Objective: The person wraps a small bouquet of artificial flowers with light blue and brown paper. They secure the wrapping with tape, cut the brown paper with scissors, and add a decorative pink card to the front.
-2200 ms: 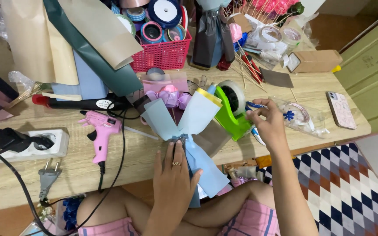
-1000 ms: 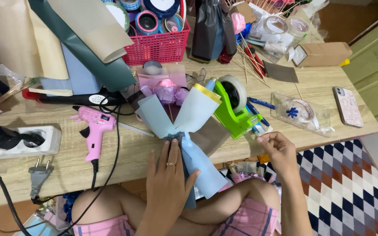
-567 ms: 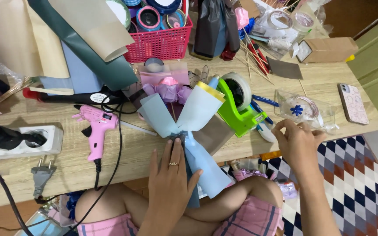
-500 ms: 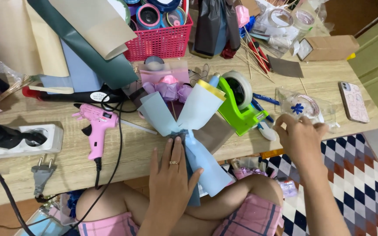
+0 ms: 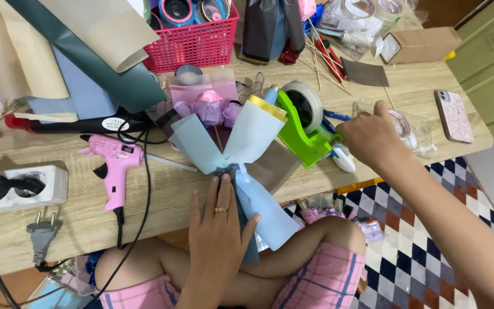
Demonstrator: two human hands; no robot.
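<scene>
Your pale-blue paper bouquet (purple and pink flowers tucked inside) lies at the wooden table's near edge. Your left hand clasps its stem; your right hand is at the green tape dispenser, its grip unclear.

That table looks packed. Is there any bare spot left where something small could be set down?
Bare wood shows between the pink glue gun and the bouquet, along the near table edge. A smaller patch lies between the brown card and the phone. The back is crowded: red basket, paper rolls, skewers. Around the green tape dispenser the right hand fills the room.
</scene>
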